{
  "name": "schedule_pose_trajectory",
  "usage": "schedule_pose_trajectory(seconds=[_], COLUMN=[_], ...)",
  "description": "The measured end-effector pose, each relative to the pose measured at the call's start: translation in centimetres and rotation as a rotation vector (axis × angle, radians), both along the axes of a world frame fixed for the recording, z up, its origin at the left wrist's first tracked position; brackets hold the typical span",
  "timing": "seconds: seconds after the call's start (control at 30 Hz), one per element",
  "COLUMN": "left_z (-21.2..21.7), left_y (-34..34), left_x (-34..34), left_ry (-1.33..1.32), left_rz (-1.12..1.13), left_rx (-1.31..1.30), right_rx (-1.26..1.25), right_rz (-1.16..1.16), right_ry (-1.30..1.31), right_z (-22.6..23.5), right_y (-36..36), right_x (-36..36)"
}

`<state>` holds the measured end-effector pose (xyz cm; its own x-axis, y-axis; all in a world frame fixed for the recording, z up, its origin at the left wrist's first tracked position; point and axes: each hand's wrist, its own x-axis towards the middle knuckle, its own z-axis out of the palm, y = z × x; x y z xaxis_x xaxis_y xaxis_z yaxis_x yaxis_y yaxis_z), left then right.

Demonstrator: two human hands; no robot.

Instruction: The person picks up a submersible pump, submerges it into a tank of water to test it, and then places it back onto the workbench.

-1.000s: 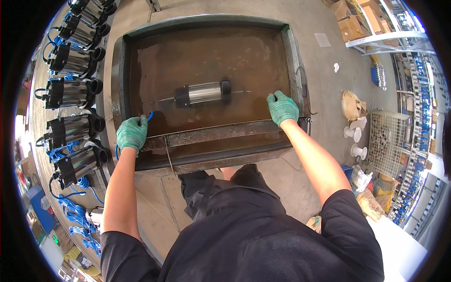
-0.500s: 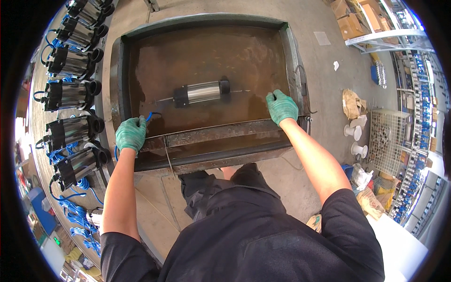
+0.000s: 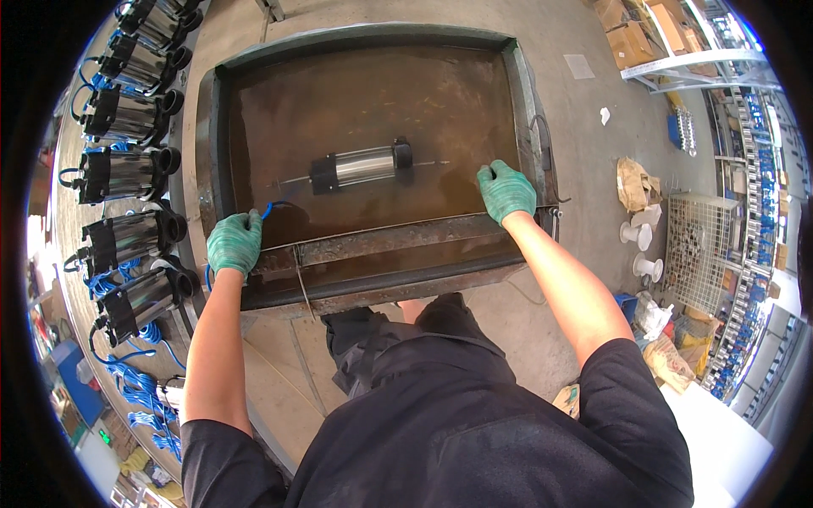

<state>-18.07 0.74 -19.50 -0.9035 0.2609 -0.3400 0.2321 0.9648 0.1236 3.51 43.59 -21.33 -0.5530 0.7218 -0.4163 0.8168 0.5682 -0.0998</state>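
Note:
A brown-watered metal tank (image 3: 206,169) stands before me. In it a pump (image 3: 366,166) with a shiny steel cylinder and black ends lies level; a thin rod shows beyond either end. My left hand (image 3: 235,242), in a green glove, is closed around a blue cable (image 3: 268,209) at the tank's near left corner. Part of that cable runs toward the water, part hangs outside the rim. My right hand (image 3: 509,191), also gloved in green, is over the right side of the tank with curled fingers. Whatever those fingers hold, if anything, is hidden.
A rusty crossbar (image 3: 381,242) spans the tank's near side. On my left, several similar pumps (image 3: 123,172) stand in a row on a bench, with coiled blue cables (image 3: 140,385). Shelving (image 3: 694,63), a wire crate (image 3: 699,245) and white spools (image 3: 647,269) are to the right.
The blue cable by my left hand has shifted, and its dark stretch now runs lower into the water. The hands and the pump hold nearly the same places.

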Motion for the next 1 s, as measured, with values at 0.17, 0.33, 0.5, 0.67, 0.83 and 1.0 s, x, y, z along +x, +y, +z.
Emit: schedule_pose_trajectory(seconds=[0.17,0.33,0.5,0.67,0.83,1.0], left_z=[0.5,-0.3,-0.1,-0.4,-0.4,0.1], left_y=[0.4,-0.2,0.0,-0.3,-0.3,0.1], left_x=[0.0,-0.1,-0.1,-0.1,-0.1,0.0], left_ry=[-0.024,0.016,-0.003,0.011,0.024,0.001], left_rz=[0.004,-0.013,0.0,-0.008,-0.019,-0.003], left_rx=[-0.009,-0.003,-0.004,0.005,0.002,-0.006], right_rx=[-0.006,0.002,0.006,0.006,-0.017,-0.014], right_rz=[-0.012,-0.001,-0.002,-0.001,-0.008,-0.015], right_ry=[-0.004,0.009,0.014,0.009,-0.001,-0.011], right_z=[0.2,-0.2,-0.3,-0.2,0.2,0.6], right_y=[-0.1,0.1,0.1,0.1,0.0,-0.1], right_x=[-0.1,0.0,0.1,0.0,-0.1,-0.2])
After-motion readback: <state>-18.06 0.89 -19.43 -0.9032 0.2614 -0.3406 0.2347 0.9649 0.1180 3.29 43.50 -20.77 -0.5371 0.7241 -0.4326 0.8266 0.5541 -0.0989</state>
